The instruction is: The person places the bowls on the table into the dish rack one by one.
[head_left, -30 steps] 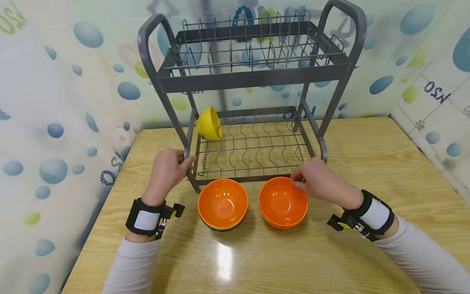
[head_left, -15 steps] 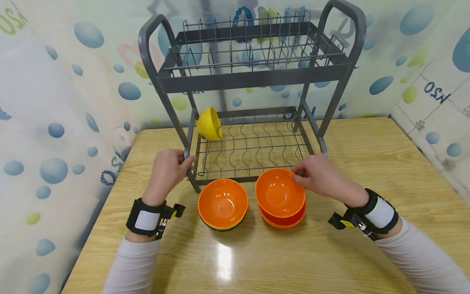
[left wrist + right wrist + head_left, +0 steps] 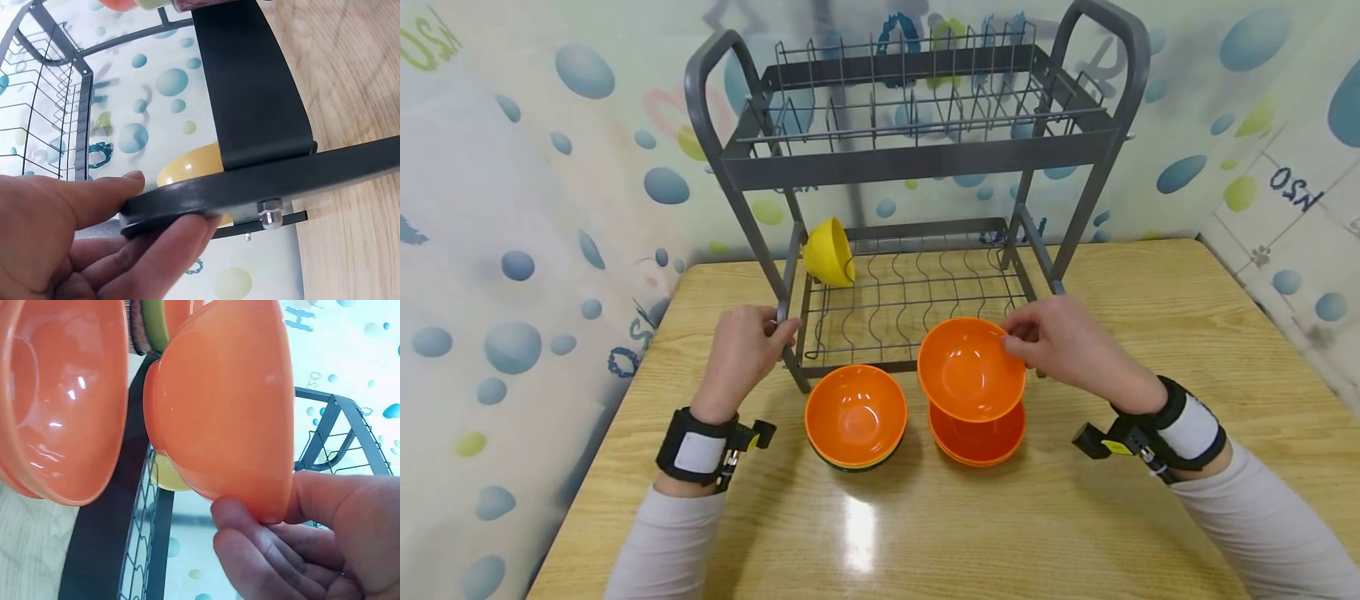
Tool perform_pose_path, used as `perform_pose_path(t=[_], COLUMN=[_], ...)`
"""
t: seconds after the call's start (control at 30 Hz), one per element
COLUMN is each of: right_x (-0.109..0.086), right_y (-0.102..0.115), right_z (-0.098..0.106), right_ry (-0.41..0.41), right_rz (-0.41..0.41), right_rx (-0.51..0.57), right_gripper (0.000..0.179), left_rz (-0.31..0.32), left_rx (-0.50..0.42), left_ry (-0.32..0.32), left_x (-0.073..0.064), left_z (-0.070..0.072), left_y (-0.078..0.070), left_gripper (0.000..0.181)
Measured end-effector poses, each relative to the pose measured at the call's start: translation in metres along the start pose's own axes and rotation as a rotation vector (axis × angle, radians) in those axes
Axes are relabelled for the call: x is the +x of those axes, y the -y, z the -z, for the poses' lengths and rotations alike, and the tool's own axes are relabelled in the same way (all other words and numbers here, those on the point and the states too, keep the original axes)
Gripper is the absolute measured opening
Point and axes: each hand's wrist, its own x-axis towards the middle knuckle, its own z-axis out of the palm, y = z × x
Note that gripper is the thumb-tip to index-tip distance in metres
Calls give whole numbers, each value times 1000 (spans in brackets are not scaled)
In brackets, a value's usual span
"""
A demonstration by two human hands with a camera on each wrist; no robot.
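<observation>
Pinched at its rim by my right hand [image 3: 1060, 346], an orange bowl [image 3: 968, 367] hangs tilted above the right stack of orange bowls [image 3: 977, 442], near the rack's front edge. In the right wrist view, thumb and fingers clasp the lifted bowl [image 3: 231, 412]. My left hand [image 3: 741, 358] grips the left side bar of the dark grey two-tier dish rack [image 3: 917, 162]; the left wrist view has thumb and fingers around that bar [image 3: 200, 194]. On the lower tier, a yellow bowl [image 3: 827, 254] stands on its side at the left.
Another stack of bowls [image 3: 857, 417], orange on top, stands in front of the rack on the left. The upper tier [image 3: 917, 104] has wire dividers. Behind the wooden table [image 3: 760, 542] is a patterned wall covering [image 3: 550, 250].
The right hand has lifted the top orange bowl off the right stack, raising it toward the rack and uncovering the bowl beneath. My left hand has stayed on the rack.
</observation>
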Motion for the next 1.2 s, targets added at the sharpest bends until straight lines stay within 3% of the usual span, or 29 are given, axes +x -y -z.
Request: perform_pose_path(t=[0.17, 0.3, 0.47, 0.57, 0.67, 0.73, 0.83, 0.93, 1.03, 1.2], right_x=[-1, -2, 0, 1, 3, 4, 5, 8, 11, 14], right_y=[2, 2, 3, 5, 7, 8, 9, 10, 12, 15], right_z=[3, 3, 1, 0, -1, -3, -5, -7, -10, -15], right_ry=[-27, -49, -79, -95, -107, -110, -105, -104, -114, -122], right_rz=[5, 1, 4, 11, 24, 31, 30, 38, 65, 82], right_rx=[22, 33, 43, 40, 36, 40, 52, 61, 68, 88], right_gripper=[14, 15, 16, 17, 18, 18, 18, 17, 15, 15], left_rz=[-1, -17, -39, -102, -179, -205, -187, -151, -120, -110], left_rx=[19, 97, 129, 80, 1, -47, -116, -153, -180, -185], left_ry=[-11, -96, -244, -240, -124, 13, 243, 413, 514, 588], left_x=[-1, -4, -9, -10, -8, -6, -1, 4, 9, 14], left_z=[-1, 4, 13, 16, 17, 17, 16, 14, 8, -6], left_y=[0, -6, -26, -44, -64, -76, -89, -97, -102, -106], left_gripper=[31, 39, 40, 37, 34, 34, 34, 34, 37, 39])
